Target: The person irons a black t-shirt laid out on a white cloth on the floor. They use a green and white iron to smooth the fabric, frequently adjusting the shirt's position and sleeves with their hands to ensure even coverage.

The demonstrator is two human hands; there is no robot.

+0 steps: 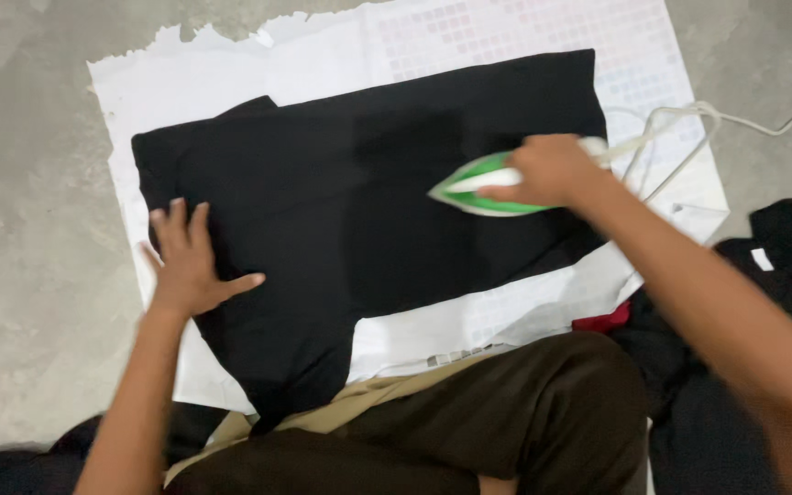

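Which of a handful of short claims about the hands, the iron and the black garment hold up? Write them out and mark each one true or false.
1. The right hand grips a green and white iron on the black garment. True.
2. The left hand is lifted clear of the cloth. False: it lies flat, fingers spread, on the garment's left edge.
3. The garment lies on a white sheet spread over a grey floor. True.
4. The iron's cord runs off to the left. False: it loops away to the right.
5. The iron's pointed tip faces right. False: it faces left.
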